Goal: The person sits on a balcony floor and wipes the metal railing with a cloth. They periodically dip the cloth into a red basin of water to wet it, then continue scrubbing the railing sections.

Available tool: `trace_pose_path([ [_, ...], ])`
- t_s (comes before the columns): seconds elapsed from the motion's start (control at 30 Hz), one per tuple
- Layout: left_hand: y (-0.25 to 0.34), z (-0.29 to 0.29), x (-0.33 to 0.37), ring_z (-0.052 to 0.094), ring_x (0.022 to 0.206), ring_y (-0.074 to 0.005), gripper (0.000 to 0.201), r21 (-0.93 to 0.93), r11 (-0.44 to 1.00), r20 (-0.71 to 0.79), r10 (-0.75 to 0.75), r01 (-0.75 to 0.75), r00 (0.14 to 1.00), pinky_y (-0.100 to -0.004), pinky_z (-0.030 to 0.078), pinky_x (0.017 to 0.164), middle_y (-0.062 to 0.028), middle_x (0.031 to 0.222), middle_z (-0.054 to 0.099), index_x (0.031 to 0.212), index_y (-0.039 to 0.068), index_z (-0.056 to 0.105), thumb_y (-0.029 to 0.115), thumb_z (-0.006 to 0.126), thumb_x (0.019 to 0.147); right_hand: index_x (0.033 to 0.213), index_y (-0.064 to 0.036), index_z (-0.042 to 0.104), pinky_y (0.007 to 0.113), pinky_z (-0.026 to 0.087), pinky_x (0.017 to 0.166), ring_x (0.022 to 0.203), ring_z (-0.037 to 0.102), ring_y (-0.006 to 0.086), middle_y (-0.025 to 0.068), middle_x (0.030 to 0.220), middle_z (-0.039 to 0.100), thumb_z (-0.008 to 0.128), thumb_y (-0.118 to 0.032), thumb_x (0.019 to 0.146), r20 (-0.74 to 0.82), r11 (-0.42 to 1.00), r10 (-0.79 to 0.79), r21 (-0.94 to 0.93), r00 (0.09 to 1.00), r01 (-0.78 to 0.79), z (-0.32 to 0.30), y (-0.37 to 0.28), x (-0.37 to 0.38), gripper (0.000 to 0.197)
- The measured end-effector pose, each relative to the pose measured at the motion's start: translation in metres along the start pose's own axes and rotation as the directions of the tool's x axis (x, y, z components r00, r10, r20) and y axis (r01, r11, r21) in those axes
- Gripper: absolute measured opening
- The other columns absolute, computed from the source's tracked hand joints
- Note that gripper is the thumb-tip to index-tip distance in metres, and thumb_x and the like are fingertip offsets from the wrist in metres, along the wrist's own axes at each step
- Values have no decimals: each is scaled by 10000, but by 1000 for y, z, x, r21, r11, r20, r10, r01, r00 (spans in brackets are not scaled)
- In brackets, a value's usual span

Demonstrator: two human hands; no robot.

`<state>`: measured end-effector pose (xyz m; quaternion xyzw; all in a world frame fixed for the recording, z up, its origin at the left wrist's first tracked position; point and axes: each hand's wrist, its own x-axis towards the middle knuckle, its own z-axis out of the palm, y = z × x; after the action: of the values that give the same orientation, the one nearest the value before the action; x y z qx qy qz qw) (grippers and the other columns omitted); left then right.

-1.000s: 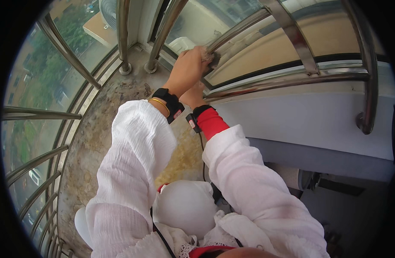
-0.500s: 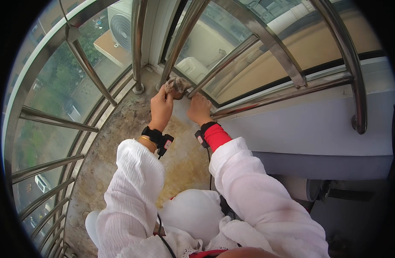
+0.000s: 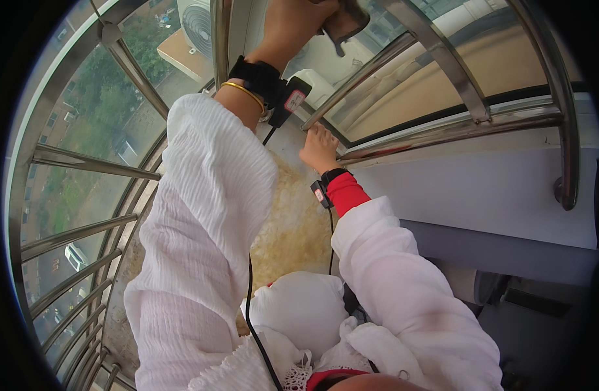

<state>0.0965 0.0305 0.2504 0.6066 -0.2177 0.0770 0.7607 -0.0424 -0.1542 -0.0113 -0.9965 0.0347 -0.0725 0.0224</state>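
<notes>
Raised at the top of the view, my left hand (image 3: 294, 29) is closed around a crumpled grey-brown rag (image 3: 347, 26). A loose corner of the rag hangs down in front of the window glass. Lower and closer to me, my right hand (image 3: 319, 150) grips the metal railing (image 3: 371, 73) at the low end of a slanting bar. Its fingertips are partly hidden behind the knuckles. Both wrists wear black bands with small boxes and cables.
Curved metal railings (image 3: 94, 159) and glass run along the left, with an outdoor air-conditioner unit (image 3: 198, 27) beyond. A stained floor ledge (image 3: 289, 221) lies below my hands. On the right are a pale wall panel (image 3: 469, 189) and a thick curved rail (image 3: 552, 91).
My left hand has lifted the rag from low by the corner post up to the top of the view. The right hand stays at the railing; the view has shifted slightly.
</notes>
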Motion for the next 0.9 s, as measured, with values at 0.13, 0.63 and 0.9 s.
trace_pose_path([
  [0.13, -91, 2, -44, 699, 877, -381, 498, 457, 883, -196, -14, 104, 981, -417, 532, 768, -230, 922, 699, 1166, 16, 555, 319, 759, 826, 1219, -46, 537, 553, 404, 931, 1165, 554, 344, 133, 1229, 576, 578, -131, 778, 51, 999, 38, -16, 998, -38, -4, -2, 1, 451],
  [0.63, -202, 18, -193, 645, 1004, -450, 253, 349, 805, -149, -458, 480, 877, -461, 518, 836, -262, 1013, 683, 1109, 29, 619, 61, 567, 864, 1310, -66, 481, 546, 390, 990, 1233, 511, 374, 152, 1312, 537, 614, -187, 798, 169, 994, 90, 42, 982, -98, -24, -8, 3, 543],
  [0.9, 16, -44, -213, 624, 1059, -387, 425, 412, 878, -78, -235, 246, 969, -417, 496, 907, -197, 1148, 668, 1287, 68, 595, 14, 577, 866, 1333, -110, 493, 595, 359, 1046, 1318, 457, 359, 141, 1376, 511, 569, -203, 817, 229, 997, 72, 8, 971, -76, -21, 0, 10, 530],
])
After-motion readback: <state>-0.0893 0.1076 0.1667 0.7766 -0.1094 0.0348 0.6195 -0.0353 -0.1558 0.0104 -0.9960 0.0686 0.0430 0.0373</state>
